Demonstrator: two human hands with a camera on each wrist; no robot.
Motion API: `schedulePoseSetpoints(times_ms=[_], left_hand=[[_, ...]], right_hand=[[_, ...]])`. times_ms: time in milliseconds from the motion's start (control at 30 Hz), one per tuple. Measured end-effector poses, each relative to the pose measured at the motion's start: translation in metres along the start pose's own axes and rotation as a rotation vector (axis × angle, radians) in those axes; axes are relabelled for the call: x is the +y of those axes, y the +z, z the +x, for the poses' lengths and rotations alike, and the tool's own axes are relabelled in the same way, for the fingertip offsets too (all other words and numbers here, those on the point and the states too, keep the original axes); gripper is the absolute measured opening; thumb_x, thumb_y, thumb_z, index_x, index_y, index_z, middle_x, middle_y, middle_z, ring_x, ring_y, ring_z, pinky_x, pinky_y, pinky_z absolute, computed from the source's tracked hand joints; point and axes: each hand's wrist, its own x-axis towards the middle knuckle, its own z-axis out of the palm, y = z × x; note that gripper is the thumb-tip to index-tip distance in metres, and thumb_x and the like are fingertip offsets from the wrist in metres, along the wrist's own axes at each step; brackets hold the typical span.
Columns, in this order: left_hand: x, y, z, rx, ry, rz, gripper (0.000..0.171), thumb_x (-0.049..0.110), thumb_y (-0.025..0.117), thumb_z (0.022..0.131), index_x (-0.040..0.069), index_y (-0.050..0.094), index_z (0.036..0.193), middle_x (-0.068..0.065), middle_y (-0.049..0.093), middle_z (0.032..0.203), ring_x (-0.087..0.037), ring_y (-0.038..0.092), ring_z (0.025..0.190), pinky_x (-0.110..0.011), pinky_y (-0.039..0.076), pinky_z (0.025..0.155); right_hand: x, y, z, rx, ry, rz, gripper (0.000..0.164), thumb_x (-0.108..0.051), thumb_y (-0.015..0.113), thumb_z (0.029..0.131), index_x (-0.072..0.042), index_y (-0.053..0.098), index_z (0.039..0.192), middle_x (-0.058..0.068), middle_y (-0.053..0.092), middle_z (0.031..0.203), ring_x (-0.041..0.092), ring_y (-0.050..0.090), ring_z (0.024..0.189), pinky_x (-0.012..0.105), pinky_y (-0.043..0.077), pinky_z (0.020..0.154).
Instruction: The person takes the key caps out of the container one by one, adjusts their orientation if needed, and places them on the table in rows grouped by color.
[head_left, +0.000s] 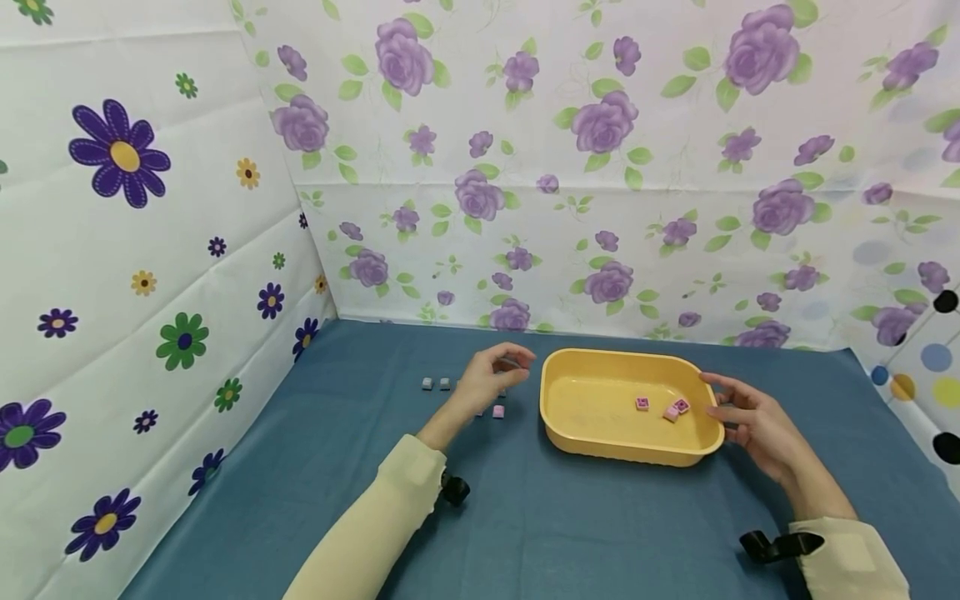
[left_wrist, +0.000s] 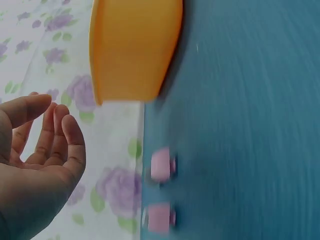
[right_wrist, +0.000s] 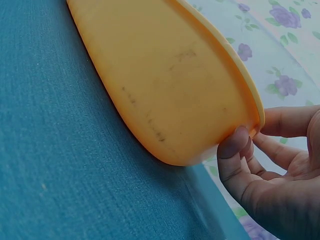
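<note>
A yellow plastic tub [head_left: 600,446] stands on the blue cloth, with a few small pink blocks [head_left: 642,403] lying inside on its right half. My right hand [head_left: 761,425] is at the tub's right end. Its thumb and fingers [right_wrist: 232,142] grip the rim in the right wrist view. Left of the tub, my left hand [head_left: 486,379] hovers over a group of small blocks, partly hiding them. Its fingers [left_wrist: 72,135] are loosely bent with nothing between them and the thumb. Below it in the left wrist view sit two pink blocks [left_wrist: 160,165].
Small whitish blocks [head_left: 427,383] and a pink one [head_left: 498,412] rest on the blue cloth [head_left: 525,525] around the left hand. A flowered white sheet [head_left: 480,250] hangs behind the table, and another [head_left: 187,275] runs along the left side.
</note>
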Motion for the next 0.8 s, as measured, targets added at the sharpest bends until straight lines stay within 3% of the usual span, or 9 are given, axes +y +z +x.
schedulePoseSetpoints(times_ms=[200,433,567,700,800], left_hand=[[0.006,0.025,0.012,-0.011,-0.002,-0.061,0.023,0.008,0.065,0.104,0.005,0.07,0.126,-0.017,0.068,0.119,-0.038,0.065,0.104,-0.061,0.055,0.091],[0.018,0.047,0.023,-0.05,0.015,-0.044,0.022,0.006,0.063,0.105,0.004,0.07,0.126,-0.017,0.068,0.118,-0.026,0.067,0.096,-0.054,0.058,0.089],[0.025,0.056,0.029,-0.065,0.016,-0.042,0.022,0.005,0.062,0.105,0.005,0.071,0.125,-0.015,0.068,0.117,-0.026,0.068,0.097,-0.051,0.059,0.089],[0.029,0.066,0.035,-0.071,0.016,-0.037,0.022,0.005,0.062,0.104,0.006,0.072,0.124,-0.012,0.069,0.115,-0.022,0.068,0.097,-0.043,0.06,0.087],[0.029,0.072,0.038,-0.073,0.012,-0.04,0.021,0.005,0.063,0.104,0.007,0.072,0.123,-0.01,0.07,0.114,-0.027,0.07,0.099,-0.035,0.06,0.084]], right_hand=[[0.0,0.0,0.0,0.005,-0.004,-0.011,0.059,-0.008,0.063,0.105,-0.015,0.042,0.16,0.0,0.05,0.109,0.014,0.055,0.089,0.028,0.058,0.073],[0.001,0.0,0.0,0.002,-0.009,-0.002,0.058,-0.006,0.061,0.105,-0.014,0.042,0.16,-0.002,0.05,0.107,0.014,0.056,0.087,0.028,0.058,0.073],[0.002,0.0,0.0,-0.002,-0.019,0.006,0.058,-0.005,0.061,0.105,-0.013,0.043,0.159,-0.001,0.05,0.107,0.015,0.056,0.088,0.029,0.059,0.073],[0.002,0.0,0.0,0.0,-0.024,0.008,0.057,-0.005,0.06,0.105,-0.013,0.043,0.159,-0.001,0.05,0.107,0.015,0.056,0.088,0.029,0.059,0.072],[0.002,0.0,0.0,-0.001,-0.022,0.007,0.057,-0.005,0.06,0.105,-0.013,0.043,0.159,-0.002,0.051,0.107,0.015,0.056,0.088,0.029,0.059,0.073]])
